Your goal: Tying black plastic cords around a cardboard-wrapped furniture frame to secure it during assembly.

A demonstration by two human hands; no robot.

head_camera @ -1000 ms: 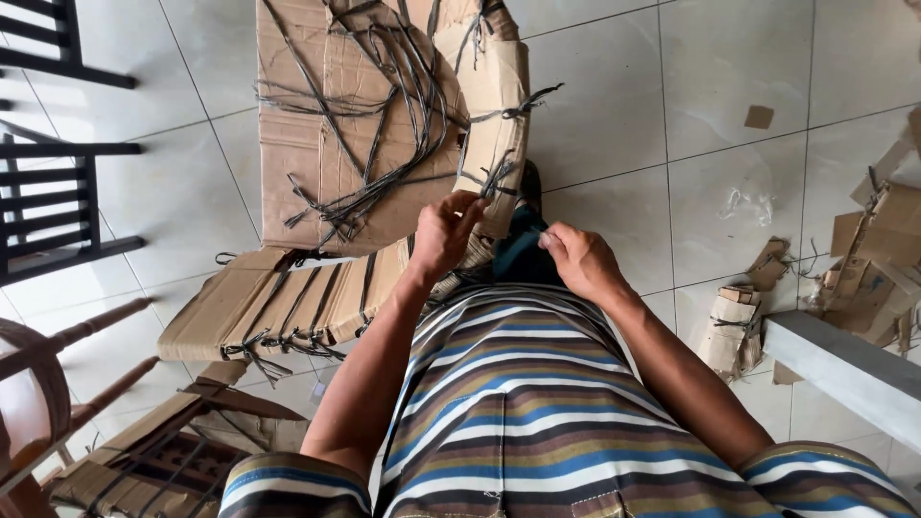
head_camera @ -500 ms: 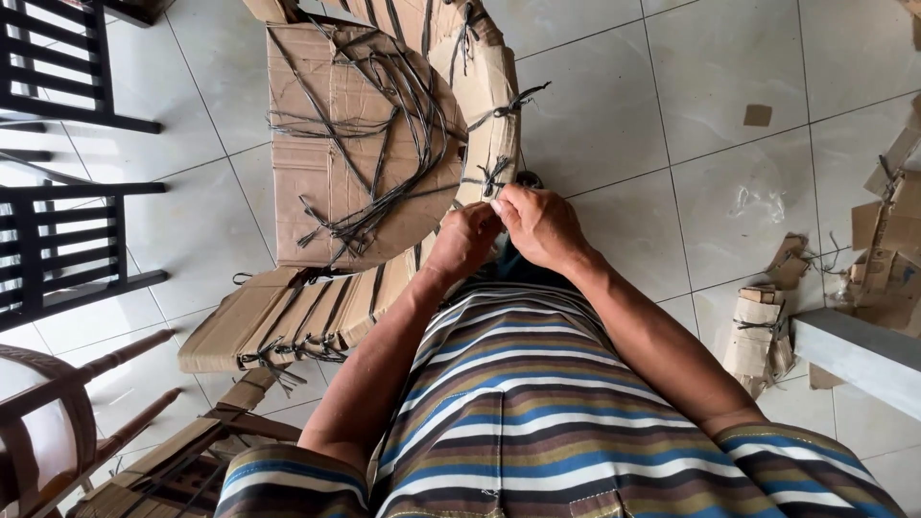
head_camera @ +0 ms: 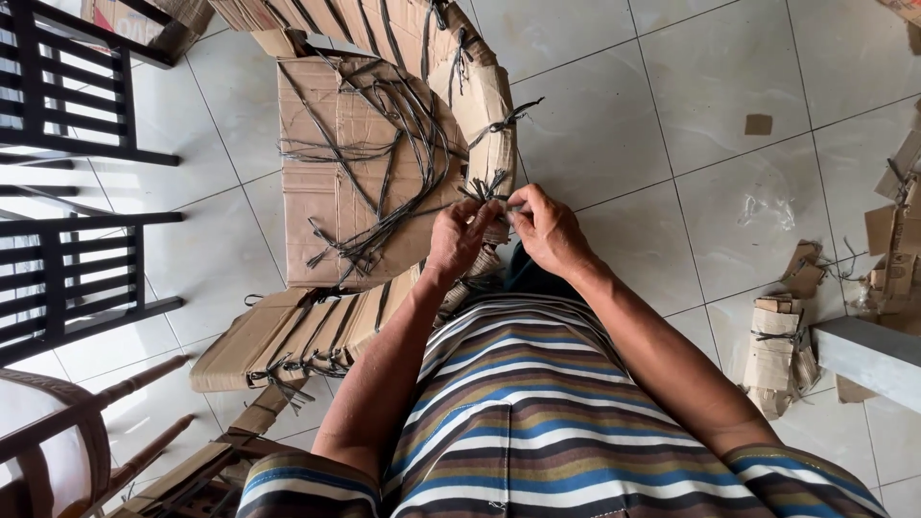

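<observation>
A chair wrapped in brown cardboard (head_camera: 355, 163) stands in front of me, bound with dark plastic straps (head_camera: 393, 134). My left hand (head_camera: 460, 235) and my right hand (head_camera: 542, 225) meet at the curved cardboard-covered arm rail (head_camera: 484, 105). Both pinch the knotted dark strap ends (head_camera: 486, 187) tied around that rail. Loose strap tails lie across the cardboard seat. My striped shirt fills the lower part of the view.
Black wooden chairs (head_camera: 67, 192) stand at the left. More cardboard-wrapped parts (head_camera: 288, 336) lie lower left. A bundled cardboard piece (head_camera: 779, 345), cardboard scraps (head_camera: 897, 249) and a grey beam (head_camera: 873, 360) sit at the right on the white tiled floor (head_camera: 672, 115).
My hands moved up from my lap and came together at the strap knot on the arm rail. The view shifted so the chair sits lower and closer.
</observation>
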